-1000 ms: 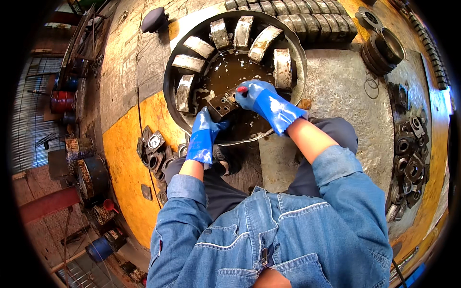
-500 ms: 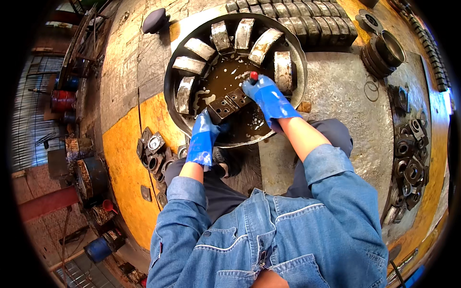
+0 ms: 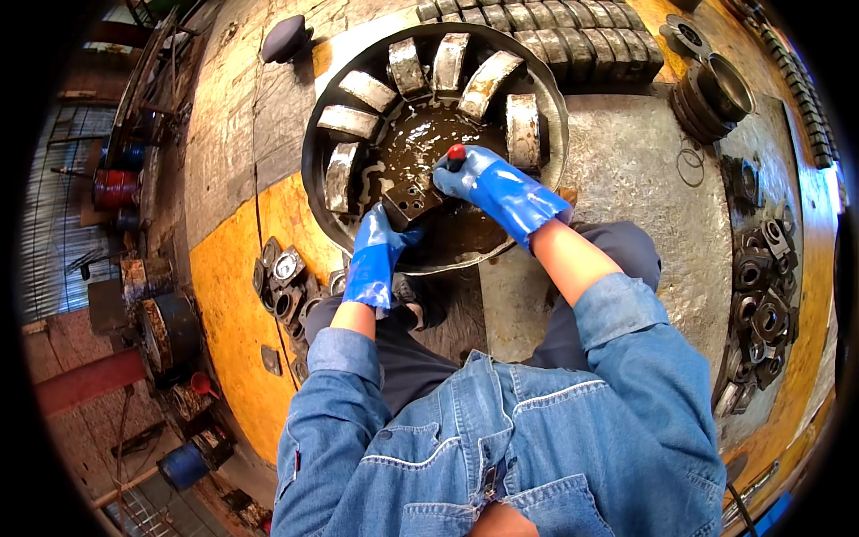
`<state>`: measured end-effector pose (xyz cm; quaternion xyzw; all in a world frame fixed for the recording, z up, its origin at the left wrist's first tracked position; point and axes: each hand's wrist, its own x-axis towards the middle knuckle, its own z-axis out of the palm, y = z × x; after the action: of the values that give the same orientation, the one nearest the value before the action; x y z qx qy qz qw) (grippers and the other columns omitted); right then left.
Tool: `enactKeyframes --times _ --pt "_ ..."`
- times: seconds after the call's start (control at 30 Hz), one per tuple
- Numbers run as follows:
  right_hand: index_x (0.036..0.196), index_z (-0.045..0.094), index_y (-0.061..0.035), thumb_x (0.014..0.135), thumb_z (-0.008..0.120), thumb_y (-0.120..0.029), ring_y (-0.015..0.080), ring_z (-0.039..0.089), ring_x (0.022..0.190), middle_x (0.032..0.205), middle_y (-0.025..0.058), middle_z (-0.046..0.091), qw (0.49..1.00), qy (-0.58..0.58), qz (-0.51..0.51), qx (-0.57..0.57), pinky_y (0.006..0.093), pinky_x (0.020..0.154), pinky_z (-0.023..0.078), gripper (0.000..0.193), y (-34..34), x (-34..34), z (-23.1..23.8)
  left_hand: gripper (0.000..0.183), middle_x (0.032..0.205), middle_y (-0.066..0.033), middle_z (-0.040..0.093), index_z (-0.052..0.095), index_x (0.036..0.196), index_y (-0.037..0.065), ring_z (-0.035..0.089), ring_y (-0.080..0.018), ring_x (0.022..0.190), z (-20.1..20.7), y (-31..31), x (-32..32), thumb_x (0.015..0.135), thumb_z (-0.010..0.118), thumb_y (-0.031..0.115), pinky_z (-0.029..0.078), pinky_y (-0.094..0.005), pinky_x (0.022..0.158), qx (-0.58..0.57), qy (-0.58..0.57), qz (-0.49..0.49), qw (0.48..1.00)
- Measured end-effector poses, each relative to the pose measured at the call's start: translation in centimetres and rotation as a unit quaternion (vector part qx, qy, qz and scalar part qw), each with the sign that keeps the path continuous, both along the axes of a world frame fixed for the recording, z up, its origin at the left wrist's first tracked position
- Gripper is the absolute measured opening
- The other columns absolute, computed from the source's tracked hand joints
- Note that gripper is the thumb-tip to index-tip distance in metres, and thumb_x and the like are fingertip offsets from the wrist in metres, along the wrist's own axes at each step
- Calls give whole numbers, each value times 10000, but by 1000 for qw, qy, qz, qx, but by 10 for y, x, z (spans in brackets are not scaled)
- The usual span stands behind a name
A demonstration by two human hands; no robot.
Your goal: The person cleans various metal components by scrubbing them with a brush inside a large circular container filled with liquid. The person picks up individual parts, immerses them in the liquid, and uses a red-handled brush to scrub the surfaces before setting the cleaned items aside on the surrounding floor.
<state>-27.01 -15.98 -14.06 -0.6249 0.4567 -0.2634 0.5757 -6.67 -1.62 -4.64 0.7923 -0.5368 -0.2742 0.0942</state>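
My left hand [image 3: 376,249], in a blue rubber glove, grips the near left end of a dark metal block [image 3: 410,202] with drilled holes. The block is tilted over brown liquid [image 3: 465,234] in a wide round metal basin [image 3: 557,134]. My right hand [image 3: 483,181], gloved likewise, is closed round a tool with a red-tipped black handle [image 3: 456,155]. It lies over the block's far right part and hides it. The tool's working end is out of sight, so its kind is unclear. Several curved metal blocks [image 3: 489,85] lean round the basin's inner wall.
Rows of similar blocks [image 3: 591,54] stand beyond the basin. Loose metal parts [image 3: 288,282] lie at the left, with more flanged parts [image 3: 768,313] at the right. Stacked metal rings [image 3: 711,100] sit at the far right, and a dark cap [image 3: 286,39] at the far left.
My right hand has moved left and slightly nearer with the tool, covering more of the block. My left hand keeps its hold. The liquid shows more ripples.
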Motion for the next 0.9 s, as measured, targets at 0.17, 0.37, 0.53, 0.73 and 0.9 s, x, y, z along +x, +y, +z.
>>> enactKeyframes --times 0.17,0.37,0.53,0.73,0.9 --pt "975 762 -102 851 760 -312 224 743 843 913 102 786 994 69 -80 41 367 795 593 244 33 21 51 679 1183 -200 767 658 1261 -40 741 -269 1088 -15 29 29 703 967 194 586 -397 932 -11 31 28 999" --pt "1163 769 -103 910 704 -345 370 740 1064 1135 146 779 865 477 155 -2 437 944 597 356 17 13 67 766 1205 -282 722 646 1250 -36 688 -429 1162 -15 18 20 679 946 376 569 -456 975 4 -33 19 999" --pt "1192 760 -120 873 693 -440 379 732 1037 1126 204 762 960 276 2 36 411 976 574 457 30 4 110 706 1168 -244 749 670 1221 -32 724 -353 1094 -12 28 25 690 961 330 574 -422 934 8 -43 22 999" --pt "876 530 -85 957 535 -57 214 557 650 740 39 474 970 -214 76 90 361 626 506 87 37 15 103 683 1139 -216 768 677 1225 -32 743 -304 1062 7 15 9 691 974 273 580 -401 910 42 5 33 999" --pt "951 748 -94 914 704 -237 170 712 740 819 39 768 990 56 131 -15 309 736 568 154 43 7 115 647 1038 -227 757 687 1080 -21 737 -359 994 -5 22 22 654 971 374 572 -434 888 8 18 28 999"
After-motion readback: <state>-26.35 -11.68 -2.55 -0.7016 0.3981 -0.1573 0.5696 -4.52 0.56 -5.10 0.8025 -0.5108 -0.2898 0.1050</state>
